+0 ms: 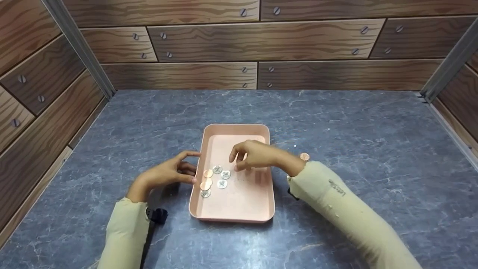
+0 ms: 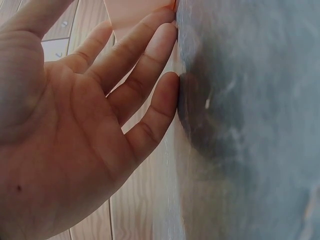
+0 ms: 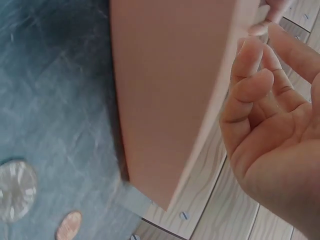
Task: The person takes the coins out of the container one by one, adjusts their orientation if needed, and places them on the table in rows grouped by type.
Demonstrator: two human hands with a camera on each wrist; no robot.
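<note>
A pink rectangular tray [image 1: 239, 213] stands on the table. Several coins lie in its left half, silver ones such as the coin [image 1: 222, 184] and copper ones such as the coin [image 1: 208, 173]. At the tray's left wall, my left hand [image 1: 164, 173] rests its thumb and index fingertips by the rim, while its other fingers [image 2: 157, 100] reach down to the tabletop. My right hand [image 1: 255, 155] hovers over the tray, crossing its right rim. In the right wrist view its fingers [image 3: 255, 87] are loosely bent, with nothing visible between them.
Outside the tray on the right, a copper coin [image 1: 304, 156] lies beside my right forearm. A silver coin [image 3: 17, 190] shows in the right wrist view, partly cut off. Wood-patterned walls [image 1: 239, 41] enclose the marbled blue-grey table [image 1: 354, 130] at the back and sides.
</note>
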